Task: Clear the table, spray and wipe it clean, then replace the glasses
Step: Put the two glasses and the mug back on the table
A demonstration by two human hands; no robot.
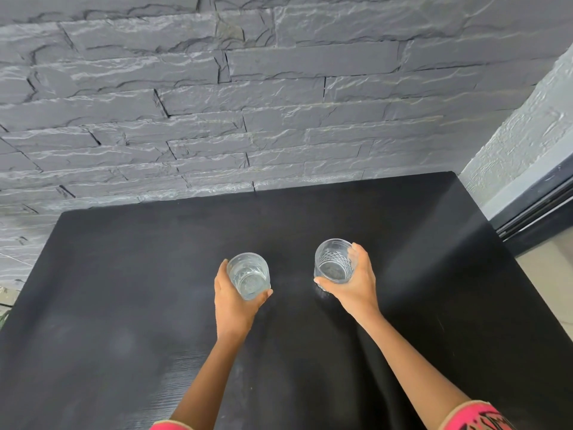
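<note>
A black table [124, 274] fills the lower part of the head view. My left hand [232, 302] grips a clear cut-glass tumbler [248, 274] from its near side, thumb on the right, fingers on the left. My right hand [353, 283] grips a second clear tumbler [335, 259] with a diamond pattern, fingers wrapped round its right side. Both glasses are upright near the table's middle, about a hand's width apart. Whether they touch the tabletop or hang just above it, I cannot tell.
A dark grey stone wall [248, 103] runs along the table's far edge. To the right stand a white textured wall [527, 135] and a dark window or door frame [536, 209]. Faint smears show on the tabletop's left half.
</note>
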